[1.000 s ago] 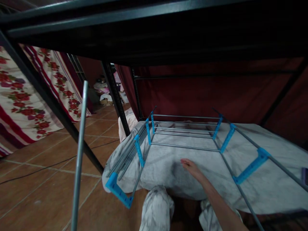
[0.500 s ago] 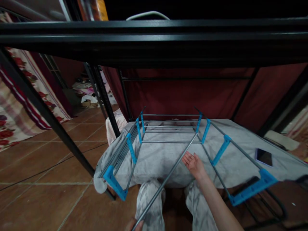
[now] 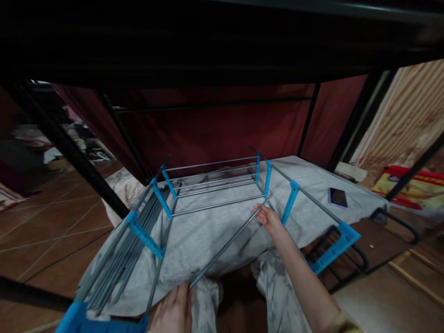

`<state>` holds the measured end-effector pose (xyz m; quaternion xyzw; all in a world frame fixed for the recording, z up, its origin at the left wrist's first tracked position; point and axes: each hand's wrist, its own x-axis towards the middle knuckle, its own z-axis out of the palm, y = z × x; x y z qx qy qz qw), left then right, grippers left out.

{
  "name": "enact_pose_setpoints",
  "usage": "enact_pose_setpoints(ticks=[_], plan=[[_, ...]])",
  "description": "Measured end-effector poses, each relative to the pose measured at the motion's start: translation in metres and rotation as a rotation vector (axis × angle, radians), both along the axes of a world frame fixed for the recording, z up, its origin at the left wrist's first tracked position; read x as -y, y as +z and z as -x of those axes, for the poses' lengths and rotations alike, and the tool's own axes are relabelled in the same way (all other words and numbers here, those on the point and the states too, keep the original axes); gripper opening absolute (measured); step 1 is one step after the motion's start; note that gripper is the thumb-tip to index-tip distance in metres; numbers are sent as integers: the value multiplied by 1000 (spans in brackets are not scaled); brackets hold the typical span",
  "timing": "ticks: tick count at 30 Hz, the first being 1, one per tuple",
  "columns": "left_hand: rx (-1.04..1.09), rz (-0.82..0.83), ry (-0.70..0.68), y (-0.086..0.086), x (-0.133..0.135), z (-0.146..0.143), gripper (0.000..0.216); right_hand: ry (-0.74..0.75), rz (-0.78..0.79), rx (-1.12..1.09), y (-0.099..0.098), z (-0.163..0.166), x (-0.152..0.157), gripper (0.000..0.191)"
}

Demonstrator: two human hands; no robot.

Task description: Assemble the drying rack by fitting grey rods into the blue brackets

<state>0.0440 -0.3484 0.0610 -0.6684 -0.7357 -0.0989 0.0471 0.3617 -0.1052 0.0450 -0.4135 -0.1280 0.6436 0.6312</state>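
Observation:
A thin grey metal rod (image 3: 229, 243) slants across my lap. At its near end my left hand (image 3: 172, 311) is closed on it, the fingers partly hidden. My right hand (image 3: 268, 218) has its fingers bent round the rod close to the far end. Before me lies a partly assembled rack of grey tubes with blue plastic connectors (image 3: 289, 203). Several crossbars (image 3: 218, 206) join its two sides at the far end. Loose grey rods (image 3: 130, 249) lie in a bundle by the left side. The blue end piece (image 3: 335, 249) stands at the near right.
A grey cloth (image 3: 208, 231) covers the low surface beneath the rack. A phone (image 3: 337, 198) lies on it at the right. Dark metal posts (image 3: 76, 152) and a dark beam overhead (image 3: 222, 46) enclose the space. A chair with a brown seat (image 3: 378, 243) stands at the right.
My view has turned right and moved closer. My right hand, open beside the rod before, now has its fingers round the far end. More of my left hand shows.

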Motion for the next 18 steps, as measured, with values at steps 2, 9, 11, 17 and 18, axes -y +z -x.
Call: enact_pose_setpoints(ticks=[2,9,11,17,18], plan=[[-66,-33,-30,10,-27,-15,39,-55,34,-2,-2,-4,-10,16],[-141,-51,-161,22,-135,-56,33,-153,78,-1,-9,-10,-43,13],[-128,-46,-191,18,-164,-58,33,-137,81,-6,-10,-9,-49,15],[-115,-44,-223,6,-227,-55,33,-98,151,-20,-24,-16,-63,23],[-112,-52,-228,3,-234,-54,33,-73,156,-19,-26,-19,-66,23]])
